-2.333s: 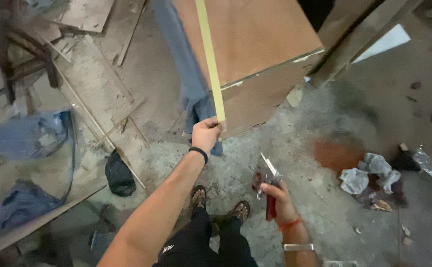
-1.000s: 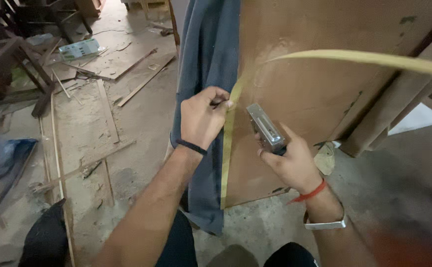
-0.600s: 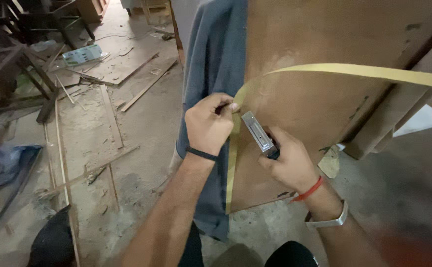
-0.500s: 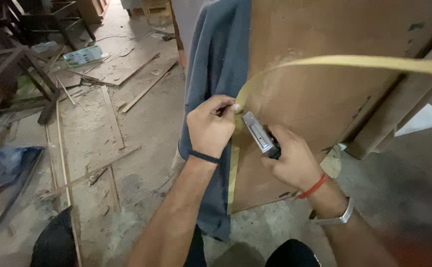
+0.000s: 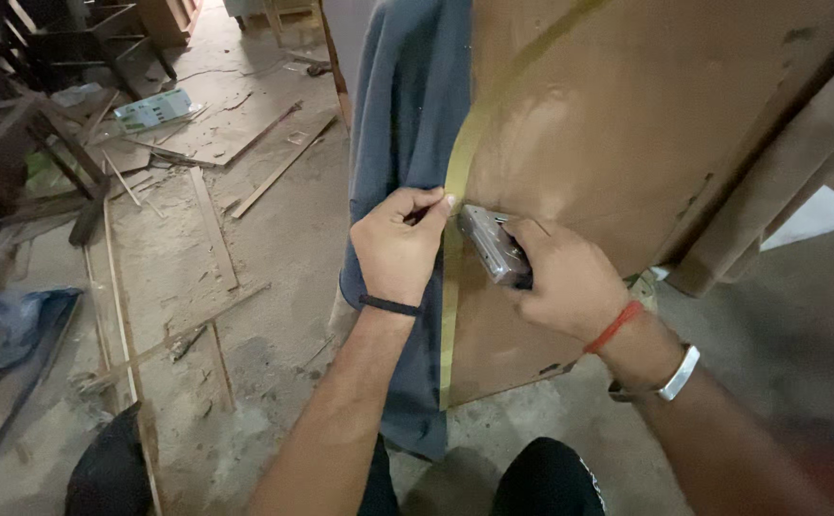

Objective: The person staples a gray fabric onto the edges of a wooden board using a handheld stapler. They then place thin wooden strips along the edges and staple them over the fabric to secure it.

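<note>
A brown plywood panel (image 5: 646, 143) stands on edge in front of me. A thin yellow edge-banding strip (image 5: 451, 287) runs down its near edge. My left hand (image 5: 398, 244) pinches the strip against the edge at mid height. My right hand (image 5: 560, 277) grips a metal utility knife (image 5: 493, 244), its tip touching the strip beside my left thumb. A grey-blue cloth (image 5: 407, 115) hangs over the panel's left side, behind my left hand.
Wood strips (image 5: 212, 225) and offcuts lie on the dusty concrete floor to the left. A dark wooden frame (image 5: 44, 124) stands at the far left, blue cloth (image 5: 6, 325) below it. A timber post (image 5: 770, 191) leans at the right.
The loose strip that arched off to the right now lies flat along the panel edge. My right hand has brought the knife against the strip, next to my left hand.
</note>
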### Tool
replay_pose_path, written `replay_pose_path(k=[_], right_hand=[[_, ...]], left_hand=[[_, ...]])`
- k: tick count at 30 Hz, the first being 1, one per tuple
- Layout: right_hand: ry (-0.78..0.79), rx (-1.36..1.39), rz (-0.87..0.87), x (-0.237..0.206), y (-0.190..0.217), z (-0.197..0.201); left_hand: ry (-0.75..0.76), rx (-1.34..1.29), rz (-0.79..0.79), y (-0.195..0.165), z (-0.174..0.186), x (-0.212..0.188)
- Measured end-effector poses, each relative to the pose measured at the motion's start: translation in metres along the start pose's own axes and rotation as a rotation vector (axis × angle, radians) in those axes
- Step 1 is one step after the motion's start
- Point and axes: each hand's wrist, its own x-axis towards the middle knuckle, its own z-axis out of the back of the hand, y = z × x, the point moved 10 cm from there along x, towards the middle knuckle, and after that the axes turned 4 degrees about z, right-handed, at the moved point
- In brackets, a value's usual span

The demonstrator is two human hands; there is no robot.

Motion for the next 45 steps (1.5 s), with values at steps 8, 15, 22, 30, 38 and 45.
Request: replay_pose_path(k=[8, 15, 22, 30, 38, 45], right_hand=[[-0.045, -0.086, 0.074, 0.0, 0.009, 0.008], [0.06, -0.165, -0.012, 0.005, 0.008, 0.004], [0.069, -0.211, 0.02, 0.006, 0.016, 0.007], [0.056, -0.196, 0.043, 0.003, 0.024, 0.018], [0.034, -0.273, 0.067, 0.0, 0.021, 0.012], [0.056, -0.345, 0.2, 0.016, 0.013, 0.004]], left_hand=[[-0.005, 0.007, -0.034, -0.002, 0.0, -0.004], [-0.051, 0.047, -0.028, 0.001, 0.0, -0.007], [-0.06, 0.023, -0.153, -0.008, 0.0, -0.015], [-0.076, 0.024, -0.142, -0.008, 0.001, -0.022], [-0.074, 0.042, -0.106, -0.001, -0.002, -0.024], [-0.061, 0.049, -0.118, -0.008, 0.0, -0.017]])
